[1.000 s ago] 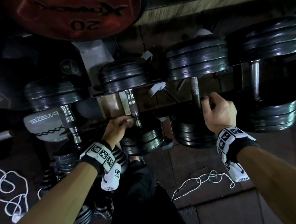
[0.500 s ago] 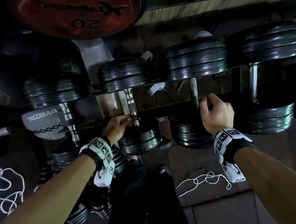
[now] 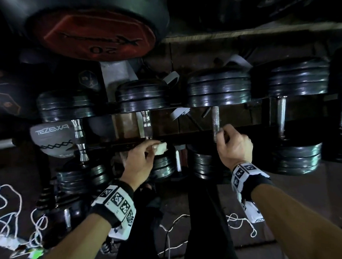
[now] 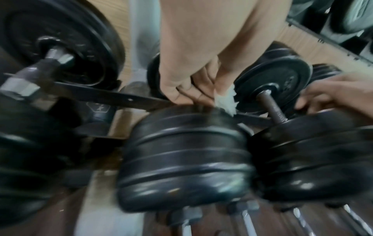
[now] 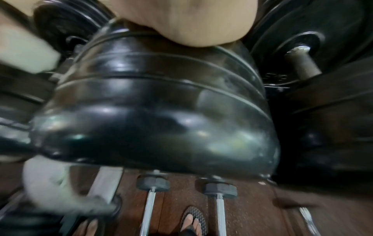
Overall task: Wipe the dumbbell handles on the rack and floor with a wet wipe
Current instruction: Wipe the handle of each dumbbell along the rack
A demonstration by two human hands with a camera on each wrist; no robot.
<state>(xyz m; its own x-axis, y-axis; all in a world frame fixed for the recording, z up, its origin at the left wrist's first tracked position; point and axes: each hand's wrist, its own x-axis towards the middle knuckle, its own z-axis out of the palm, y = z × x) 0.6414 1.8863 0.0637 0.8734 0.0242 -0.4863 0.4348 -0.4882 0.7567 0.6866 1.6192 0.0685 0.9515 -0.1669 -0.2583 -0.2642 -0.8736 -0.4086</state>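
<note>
Currently: left hand pinches wet wipe, lifted off the chrome handle it rubbed earlier, at the rack rail edge. Right hand still curled around dull handle; plates crowd both sides.

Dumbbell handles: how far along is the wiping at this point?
Nothing shows which handles are already clean. In hand: the left hand pinches the wet wipe just off the shiny handle, while the right hand grips the dull handle beside it. Left, as far as can be judged: that dull handle, the handle to its right and the floor dumbbells.
</note>
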